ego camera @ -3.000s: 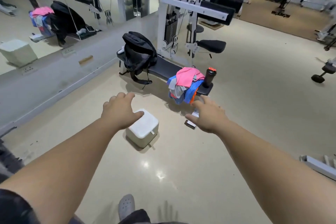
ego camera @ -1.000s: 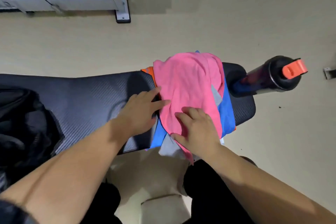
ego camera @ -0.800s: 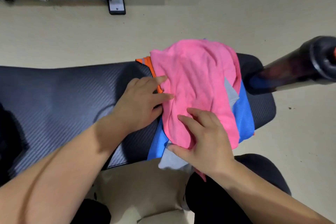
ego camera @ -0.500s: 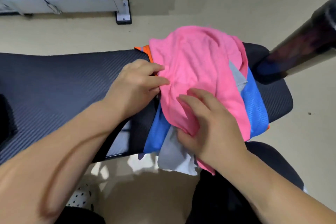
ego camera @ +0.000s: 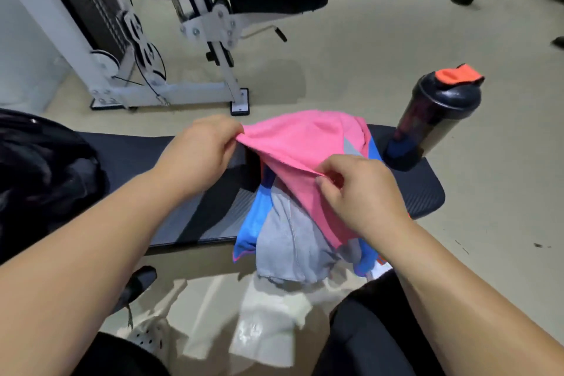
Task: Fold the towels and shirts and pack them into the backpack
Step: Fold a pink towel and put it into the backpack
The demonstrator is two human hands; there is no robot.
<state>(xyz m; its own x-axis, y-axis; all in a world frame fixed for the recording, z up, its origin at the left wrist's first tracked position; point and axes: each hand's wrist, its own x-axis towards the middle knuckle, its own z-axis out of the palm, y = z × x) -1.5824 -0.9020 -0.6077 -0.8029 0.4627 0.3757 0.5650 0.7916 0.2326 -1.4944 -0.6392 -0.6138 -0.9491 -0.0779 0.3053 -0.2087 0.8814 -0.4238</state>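
A pink towel (ego camera: 308, 143) tops a pile of clothes on the black gym bench (ego camera: 189, 210). My left hand (ego camera: 201, 152) pinches the towel's near left edge and lifts it off the pile. My right hand (ego camera: 360, 189) pinches the same edge further right. Under the towel lie a blue garment (ego camera: 253, 217) and a grey garment (ego camera: 290, 241), both hanging over the bench's front edge. The black backpack (ego camera: 42, 171) sits at the bench's left end, partly cut off by the frame.
A black shaker bottle with an orange cap (ego camera: 436, 113) stands on the bench's right end, close to the pile. A white cable machine with a black seat (ego camera: 213, 27) stands behind the bench. Beige floor stretches to the right.
Both hands went from resting on the pink towel to pinching its near edge and raising it off the pile. The view has tilted up, showing the machine and bottle.
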